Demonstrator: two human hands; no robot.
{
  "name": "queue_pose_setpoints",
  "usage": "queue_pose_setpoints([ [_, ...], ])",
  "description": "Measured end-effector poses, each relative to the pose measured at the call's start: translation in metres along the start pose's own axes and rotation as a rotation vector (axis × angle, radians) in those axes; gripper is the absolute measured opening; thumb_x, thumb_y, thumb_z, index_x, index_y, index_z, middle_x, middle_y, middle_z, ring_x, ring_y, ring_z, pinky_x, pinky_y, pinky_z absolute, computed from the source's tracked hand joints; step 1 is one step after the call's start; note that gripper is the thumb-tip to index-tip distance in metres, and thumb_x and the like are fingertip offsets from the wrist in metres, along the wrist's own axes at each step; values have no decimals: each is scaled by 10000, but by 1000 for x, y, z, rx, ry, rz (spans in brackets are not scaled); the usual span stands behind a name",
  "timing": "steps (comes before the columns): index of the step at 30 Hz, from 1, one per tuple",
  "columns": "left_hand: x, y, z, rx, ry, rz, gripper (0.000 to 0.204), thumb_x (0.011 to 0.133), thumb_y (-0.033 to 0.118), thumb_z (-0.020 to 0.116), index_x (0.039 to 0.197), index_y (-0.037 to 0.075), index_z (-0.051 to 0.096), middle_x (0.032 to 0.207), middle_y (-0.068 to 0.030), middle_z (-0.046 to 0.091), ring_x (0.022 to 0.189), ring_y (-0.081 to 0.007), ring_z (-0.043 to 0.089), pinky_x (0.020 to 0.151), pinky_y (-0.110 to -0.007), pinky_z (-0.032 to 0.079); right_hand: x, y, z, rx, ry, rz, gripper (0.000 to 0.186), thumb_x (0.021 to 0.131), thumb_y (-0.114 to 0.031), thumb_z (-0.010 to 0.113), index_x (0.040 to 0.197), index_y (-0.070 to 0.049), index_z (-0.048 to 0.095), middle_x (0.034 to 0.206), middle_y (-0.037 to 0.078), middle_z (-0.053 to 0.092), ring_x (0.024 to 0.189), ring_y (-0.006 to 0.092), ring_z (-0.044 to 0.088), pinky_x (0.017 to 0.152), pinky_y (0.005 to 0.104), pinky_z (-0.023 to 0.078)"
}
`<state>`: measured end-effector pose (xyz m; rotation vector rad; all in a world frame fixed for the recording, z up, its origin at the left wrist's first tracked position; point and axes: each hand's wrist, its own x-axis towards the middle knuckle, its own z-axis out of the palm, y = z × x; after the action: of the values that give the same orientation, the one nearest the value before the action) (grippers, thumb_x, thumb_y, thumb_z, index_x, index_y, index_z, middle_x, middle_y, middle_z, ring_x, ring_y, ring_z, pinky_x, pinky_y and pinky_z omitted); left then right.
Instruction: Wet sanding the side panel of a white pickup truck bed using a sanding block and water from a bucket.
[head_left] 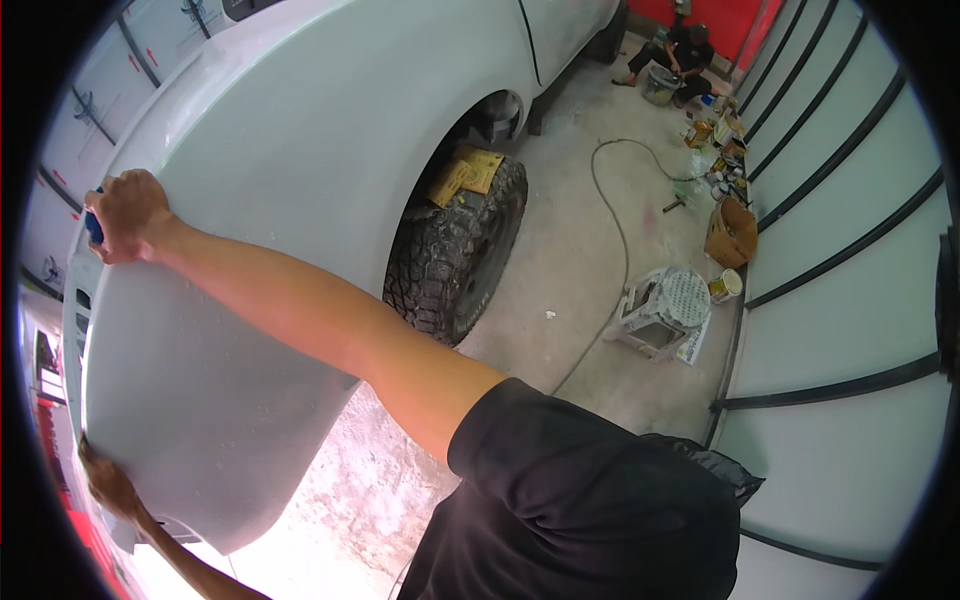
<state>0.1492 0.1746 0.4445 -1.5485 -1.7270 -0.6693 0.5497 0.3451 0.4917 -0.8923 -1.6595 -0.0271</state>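
A pale grey vehicle fender [260, 180] fills the left half of the head view. My right hand [132, 212], at the end of an arm stretched across the panel, is closed round a small blue block [94, 228] at the fender's far left edge. Only a sliver of the block shows past the fingers. Lower down, my left hand [108, 482] rests against the same panel's left edge, its fingers laid along it and partly in shadow. Nothing shows in that hand.
A knobbly tyre [440, 265] with yellow paper sits in the wheel arch. On the concrete floor are a grey hose [620, 230], a plastic stool [665, 305], a can [726, 286] and a cardboard box [732, 232]. A person [685, 60] sits at the back beside a bucket [660, 85].
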Motion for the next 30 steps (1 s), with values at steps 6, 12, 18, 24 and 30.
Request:
queue_pose_setpoints([
  [6, -3, -9, 15, 166, 42, -34, 448, 977, 217, 423, 1407, 224, 544, 1141, -104, 729, 868, -328, 729, 766, -492, 565, 4, -8, 0, -33, -49, 23, 432, 756, -416, 730, 1081, -131, 713, 991, 127, 705, 968, 296, 680, 896, 405, 504],
  [12, -2, -76, 3, 143, -121, -35, 418, 1076, 277, 329, 1418, 158, 538, 1242, -161, 678, 1057, -367, 682, 892, -474, 539, -5, -7, -2, -10, 37, -23, 414, 744, -386, 727, 1069, -129, 718, 971, 125, 706, 938, 298, 687, 896, 407, 510],
  [18, -9, -109, -4, 192, 69, 121, 395, 1068, 274, 390, 1368, 121, 596, 1305, -146, 654, 1159, -330, 646, 928, -428, 532, -6, -3, -3, -11, 42, -9, 414, 738, -386, 733, 1068, -135, 722, 965, 120, 707, 931, 295, 690, 886, 410, 518],
  [24, 0, -26, 18, 251, 2, -128, 369, 1056, 241, 401, 1359, 158, 593, 1282, -119, 667, 1067, -360, 671, 884, -447, 538, -5, -4, -4, -35, 30, -10, 413, 743, -386, 733, 1066, -129, 721, 973, 123, 706, 930, 294, 691, 871, 402, 526],
  [30, -21, -61, -30, 56, -25, 16, 370, 1036, 178, 409, 1358, 173, 591, 1189, -113, 712, 1023, -321, 705, 836, -416, 558, -2, -3, -13, -7, 13, -32, 418, 760, -403, 727, 1065, -117, 717, 995, 136, 702, 942, 302, 691, 870, 416, 533],
])
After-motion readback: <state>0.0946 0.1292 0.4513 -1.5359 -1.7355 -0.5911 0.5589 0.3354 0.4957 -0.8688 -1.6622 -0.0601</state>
